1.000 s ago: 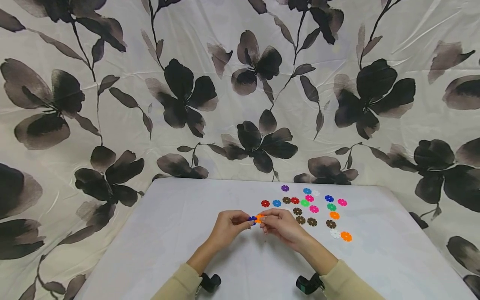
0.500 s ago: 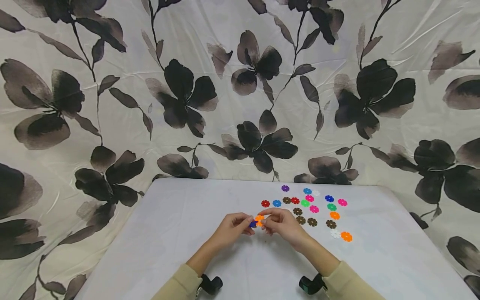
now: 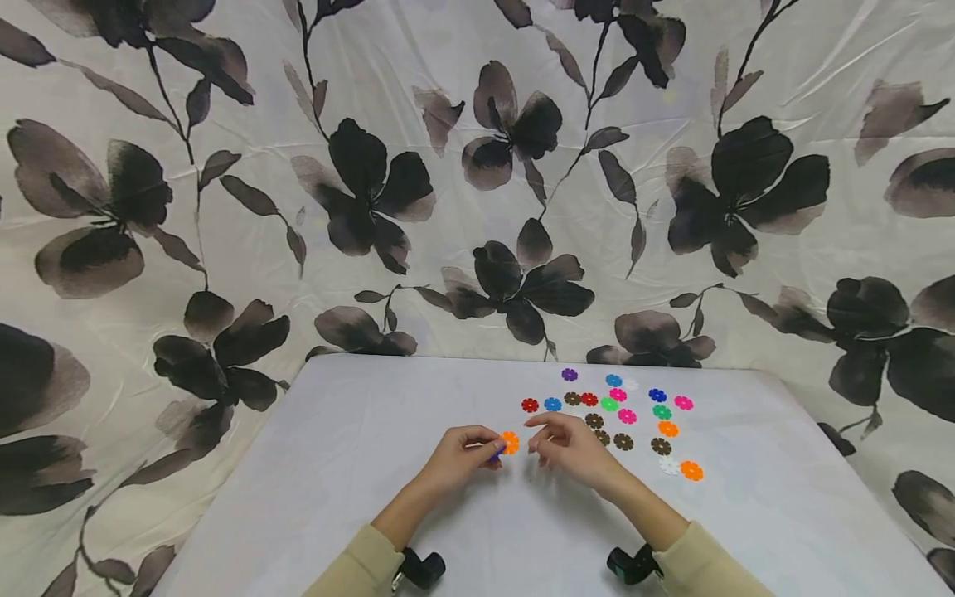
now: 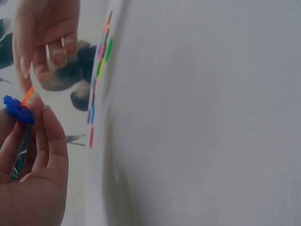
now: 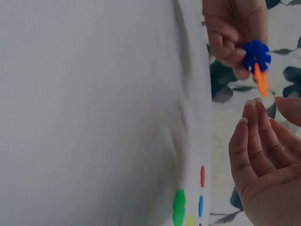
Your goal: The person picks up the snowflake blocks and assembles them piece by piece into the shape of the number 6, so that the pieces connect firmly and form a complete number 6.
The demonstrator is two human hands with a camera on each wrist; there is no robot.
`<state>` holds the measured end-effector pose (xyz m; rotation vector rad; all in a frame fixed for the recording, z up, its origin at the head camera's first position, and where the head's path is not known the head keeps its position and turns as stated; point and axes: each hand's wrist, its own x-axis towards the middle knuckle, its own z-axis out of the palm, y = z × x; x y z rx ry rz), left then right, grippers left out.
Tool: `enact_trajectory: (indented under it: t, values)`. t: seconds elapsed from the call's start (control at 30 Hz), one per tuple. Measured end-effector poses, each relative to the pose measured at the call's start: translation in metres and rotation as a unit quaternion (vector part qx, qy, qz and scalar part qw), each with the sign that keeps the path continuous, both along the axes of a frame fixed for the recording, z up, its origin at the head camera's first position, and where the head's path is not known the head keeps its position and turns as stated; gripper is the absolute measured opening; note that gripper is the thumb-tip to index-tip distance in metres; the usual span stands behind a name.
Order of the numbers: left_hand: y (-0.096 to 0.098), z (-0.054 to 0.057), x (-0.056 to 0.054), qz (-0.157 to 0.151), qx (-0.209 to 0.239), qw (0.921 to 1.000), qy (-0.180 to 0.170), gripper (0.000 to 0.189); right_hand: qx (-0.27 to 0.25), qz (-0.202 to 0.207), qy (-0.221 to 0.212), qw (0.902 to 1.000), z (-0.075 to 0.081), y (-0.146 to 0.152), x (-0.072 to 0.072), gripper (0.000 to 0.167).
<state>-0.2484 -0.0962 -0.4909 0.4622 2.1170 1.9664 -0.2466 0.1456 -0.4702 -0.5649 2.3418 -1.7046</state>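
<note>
My left hand (image 3: 464,454) pinches a blue notched disc (image 5: 257,55) between thumb and fingers above the table. Slotted into it at an angle is an orange notched disc (image 3: 511,443), whose flat face shows in the head view. In the left wrist view the joined pair appears edge-on, the blue disc (image 4: 19,109) lying in the fingertips and the orange disc (image 4: 28,96) sticking up. My right hand (image 3: 573,452) is a short way to the right, its fingers loosely bent and holding nothing. Its fingertips (image 5: 251,102) are just short of the orange disc in the right wrist view.
Several flower-shaped discs lie spread on the white table (image 3: 336,464) at the back right, among them a red disc (image 3: 530,405), a purple disc (image 3: 569,375) and a nearer orange disc (image 3: 691,471). A floral cloth (image 3: 448,207) hangs behind the table's far edge.
The right hand has let go of the orange disc and moved slightly right. The joined discs, turned so the orange one faces the head camera, stay in the left hand.
</note>
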Motion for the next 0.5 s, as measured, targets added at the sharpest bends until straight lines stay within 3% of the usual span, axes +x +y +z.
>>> enact_trajectory:
  t: [0.17, 0.33, 0.5]
  values:
    - [-0.002, 0.0, 0.0, 0.014, -0.007, 0.9998, -0.01, 0.02, 0.065, -0.032, 0.037, 0.9967, -0.002, 0.026, -0.005, 0.032]
    - [-0.005, -0.002, 0.0, 0.02, -0.019, 0.9996, -0.006, 0.019, 0.162, -0.06, 0.1, 0.9799, -0.003, 0.045, -0.007, 0.019]
    - [-0.007, -0.002, 0.0, 0.022, -0.021, 0.9995, 0.002, 0.019, 0.21, -0.057, 0.128, 0.9676, -0.009, 0.059, -0.009, 0.014]
